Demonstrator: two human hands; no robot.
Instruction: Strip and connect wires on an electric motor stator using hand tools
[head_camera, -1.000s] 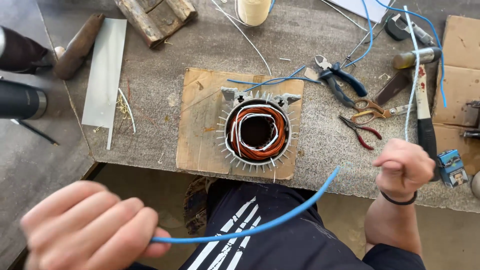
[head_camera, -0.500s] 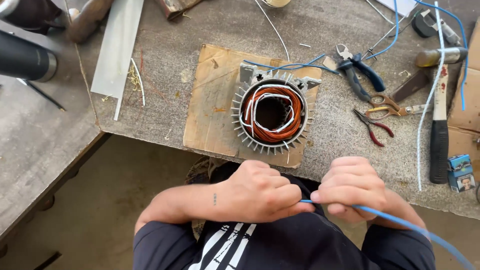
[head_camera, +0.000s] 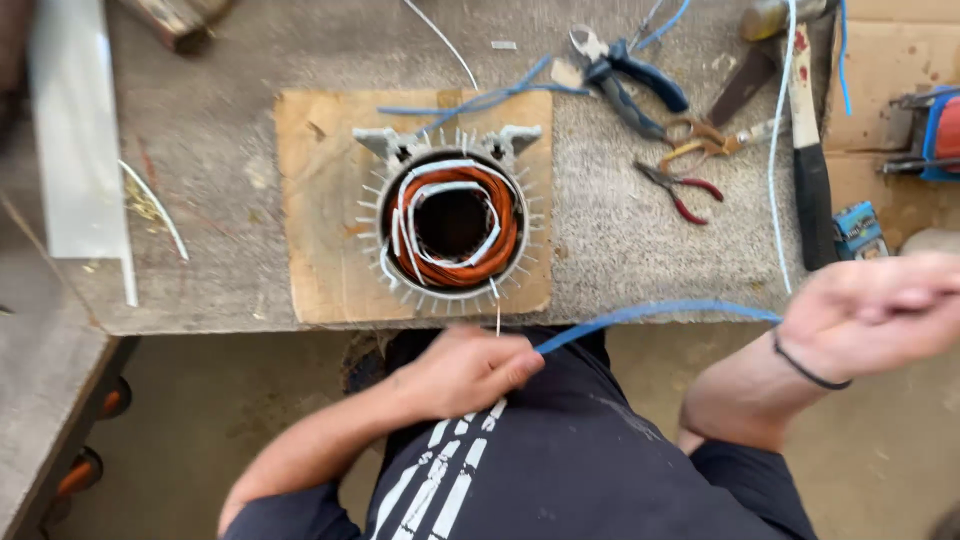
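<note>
My left hand (head_camera: 466, 371) is closed on one end of a blue insulating tube (head_camera: 655, 312), just below the workbench edge in front of my dark shirt. My right hand (head_camera: 872, 306), motion-blurred and wearing a black wrist band, grips the other end of the tube out to the right. The tube is stretched nearly straight between both hands. A finned motor stator (head_camera: 452, 222) with orange copper windings and white insulation strips stands on a cardboard sheet (head_camera: 312, 210) on the bench above my hands.
Blue-handled cutters (head_camera: 628, 80), red-handled pliers (head_camera: 682, 188), a black-handled tool (head_camera: 812, 190) and thin wires lie right of the stator. A white flat bar (head_camera: 78, 150) lies at the left. A small blue box (head_camera: 857, 230) sits near cardboard at the right edge.
My hands were together at my lap half a second ago. Now my right hand has swung out to the right, pulling the blue tube taut; my left hand stays near my waist.
</note>
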